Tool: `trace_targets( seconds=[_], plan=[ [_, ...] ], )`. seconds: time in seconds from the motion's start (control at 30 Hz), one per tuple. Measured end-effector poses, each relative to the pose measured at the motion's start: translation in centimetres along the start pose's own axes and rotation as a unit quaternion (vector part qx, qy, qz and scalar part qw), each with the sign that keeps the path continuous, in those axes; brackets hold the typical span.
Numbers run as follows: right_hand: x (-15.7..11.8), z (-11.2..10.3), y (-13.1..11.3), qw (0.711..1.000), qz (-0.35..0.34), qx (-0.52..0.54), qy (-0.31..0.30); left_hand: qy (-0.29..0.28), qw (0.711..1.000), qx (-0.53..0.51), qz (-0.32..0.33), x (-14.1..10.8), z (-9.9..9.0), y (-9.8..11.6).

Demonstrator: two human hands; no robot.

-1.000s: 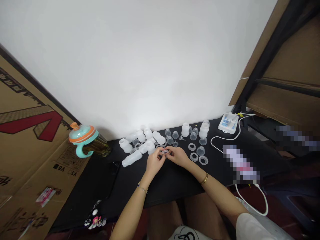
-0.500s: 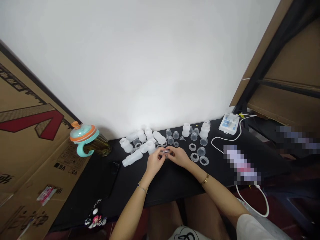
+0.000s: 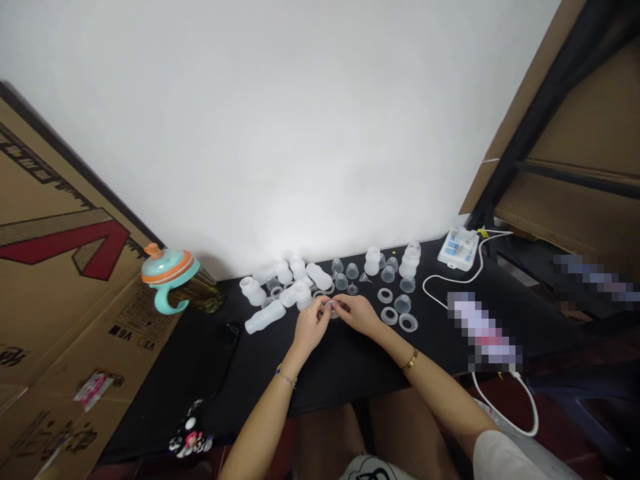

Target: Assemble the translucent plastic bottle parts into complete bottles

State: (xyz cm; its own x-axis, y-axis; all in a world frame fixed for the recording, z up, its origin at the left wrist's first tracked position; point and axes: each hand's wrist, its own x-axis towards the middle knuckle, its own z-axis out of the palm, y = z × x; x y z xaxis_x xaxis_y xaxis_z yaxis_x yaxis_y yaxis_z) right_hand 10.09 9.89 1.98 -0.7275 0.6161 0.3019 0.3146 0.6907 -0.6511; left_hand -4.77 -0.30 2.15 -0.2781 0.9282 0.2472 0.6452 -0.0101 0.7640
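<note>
My left hand (image 3: 311, 325) and my right hand (image 3: 359, 315) meet over the table, fingertips closed from both sides on a small translucent bottle collar (image 3: 333, 303). My fingers hide much of it, and I cannot tell whether a nipple sits inside. Left of my hands, several white baby bottles (image 3: 266, 316) lie or stand in a cluster. Clear domed caps (image 3: 341, 281) and a loose bottle nipple (image 3: 353, 288) are just beyond my fingers. To the right are more translucent collars (image 3: 409, 323) and another domed cap (image 3: 403, 304). A bottle (image 3: 373, 261) stands upright near the wall.
A black table (image 3: 345, 373) holds everything. At the left stand a jug with a turquoise lid (image 3: 170, 267) and a large cardboard box (image 3: 60, 293). A white power strip (image 3: 457, 249) with a cable lies right, beside a blurred, pixelated object (image 3: 483, 327). A keychain (image 3: 191, 440) hangs at the front.
My fingers have shifted slightly around the collar, which now appears turned, its rim showing as a thin arc. Both hands stay in nearly the same place.
</note>
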Motion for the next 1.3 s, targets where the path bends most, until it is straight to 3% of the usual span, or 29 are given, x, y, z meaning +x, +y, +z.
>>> trace_targets(
  seconds=[0.77, 0.97, 1.1, 1.2, 1.3],
  plan=[
    [0.0, -0.4, -0.2, 0.999, -0.005, -0.035, 0.002, 0.02, 0.998, 0.06, 0.012, -0.1, 0.3, -0.1],
    [0.2, -0.5, 0.0, 0.989, 0.048, 0.135, -0.021, 0.027, 0.999, 0.018, 0.01, -0.1, 0.3, -0.2],
    [0.6, -0.2, 0.3, 0.945, 0.114, 0.294, -0.087, 0.04, 0.998, -0.041, -0.004, -0.1, 0.1, -0.1],
    [0.9, 0.2, 0.7, 0.906, 0.162, 0.378, -0.098, 0.038, 0.997, -0.06, -0.005, 0.0, 0.0, 0.0],
    [1.2, 0.5, 1.2, 0.89, 0.193, 0.403, -0.088, 0.031, 0.997, -0.068, 0.003, 0.0, 0.0, -0.1]
  ],
)
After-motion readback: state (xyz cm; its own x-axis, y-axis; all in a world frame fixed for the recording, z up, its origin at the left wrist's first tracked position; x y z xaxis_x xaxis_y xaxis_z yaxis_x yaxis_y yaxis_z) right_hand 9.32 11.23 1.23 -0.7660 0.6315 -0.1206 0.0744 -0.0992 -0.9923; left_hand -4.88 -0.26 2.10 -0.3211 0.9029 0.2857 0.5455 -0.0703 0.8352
